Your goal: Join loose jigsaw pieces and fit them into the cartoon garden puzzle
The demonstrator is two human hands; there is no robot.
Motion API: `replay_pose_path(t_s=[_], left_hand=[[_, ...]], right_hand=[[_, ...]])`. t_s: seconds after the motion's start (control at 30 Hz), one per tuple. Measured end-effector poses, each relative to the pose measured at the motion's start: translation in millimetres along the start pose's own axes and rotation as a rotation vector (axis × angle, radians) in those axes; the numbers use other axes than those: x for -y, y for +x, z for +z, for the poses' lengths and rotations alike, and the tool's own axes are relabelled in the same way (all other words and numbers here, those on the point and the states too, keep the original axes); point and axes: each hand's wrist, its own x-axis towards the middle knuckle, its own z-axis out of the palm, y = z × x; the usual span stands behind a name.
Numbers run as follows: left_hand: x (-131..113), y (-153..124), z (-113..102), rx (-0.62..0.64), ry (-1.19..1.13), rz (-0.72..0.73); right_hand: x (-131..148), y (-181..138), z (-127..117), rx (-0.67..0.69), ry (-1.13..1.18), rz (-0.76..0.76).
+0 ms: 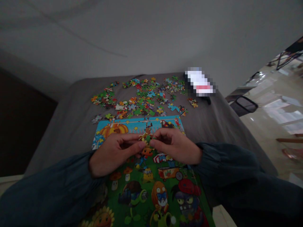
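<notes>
While both hands [146,146] pinch puzzle pieces [147,138], loose pieces [142,97] scattered beyond

Both your arms come in from the bottom corners, in dark sleeves, w/ forearms angled inward so the hands meet in the middle. Your left hand [113,153] lies palm turned up-right, fingers curled, thumb and index pinched at the tip. Your right hand [176,146] is back-up, fingers bent, also pinched. The fingertips of both hands nearly touch.
</notes>
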Motion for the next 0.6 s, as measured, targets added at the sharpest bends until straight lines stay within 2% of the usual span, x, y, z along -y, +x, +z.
replay_pose_path(t_s=[0.13, 0.37, 0.6], left_hand=[[-3.0, 0.6, 2.7, -0.027, -0.054, -0.062], [-6.6, -0.5, 1.6, -0.163, -0.093, -0.217], [-5.0, 0.7, -2.1, -0.208, -0.150, -0.164]], right_hand=[[-2.3, -0.3, 2.5, -0.011, -0.005, 0.004], [-1.3, 0.7, 2.6, -0.011, 0.182, 0.006], [2.7, 0.7, -5.6, -0.044, 0.248, 0.033]])
